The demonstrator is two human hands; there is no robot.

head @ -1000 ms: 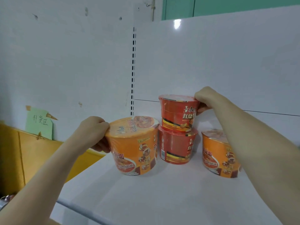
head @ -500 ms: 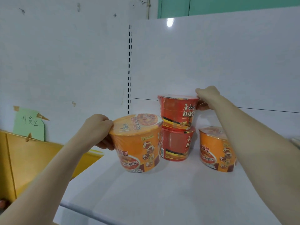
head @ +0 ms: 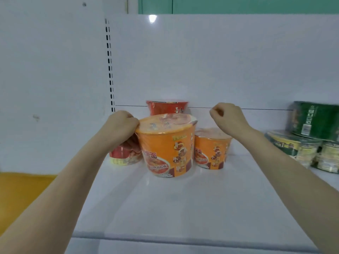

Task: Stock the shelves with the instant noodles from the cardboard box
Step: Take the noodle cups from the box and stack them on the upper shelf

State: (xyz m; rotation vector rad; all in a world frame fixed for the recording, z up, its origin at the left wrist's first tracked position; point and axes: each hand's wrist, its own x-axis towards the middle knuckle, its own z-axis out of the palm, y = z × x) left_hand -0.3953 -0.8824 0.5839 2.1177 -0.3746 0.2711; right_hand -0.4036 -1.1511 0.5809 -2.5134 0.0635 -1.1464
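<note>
My left hand (head: 121,127) grips the left rim of an orange shrink-wrapped noodle bowl (head: 165,149), upright at the middle of the white shelf (head: 165,208); whether its base touches the shelf I cannot tell. Behind it, the rim of a red noodle bowl (head: 167,107) shows, the bowl beneath hidden. A second orange bowl (head: 211,149) stands to the right. My right hand (head: 227,116) hovers above that bowl with fingers curled, holding nothing. The bottom of another red bowl (head: 122,156) shows under my left hand.
Green noodle bowls (head: 315,120) are stacked on yellow-green ones (head: 291,145) at the shelf's right end. The white back panel (head: 201,61) closes the rear. A yellow surface (head: 22,189) lies lower left. The shelf's front half is bare.
My right hand let go of the top red bowl and drew back to the right. My left hand carried the orange bowl rightward, in front of the red stack. The view shifted right.
</note>
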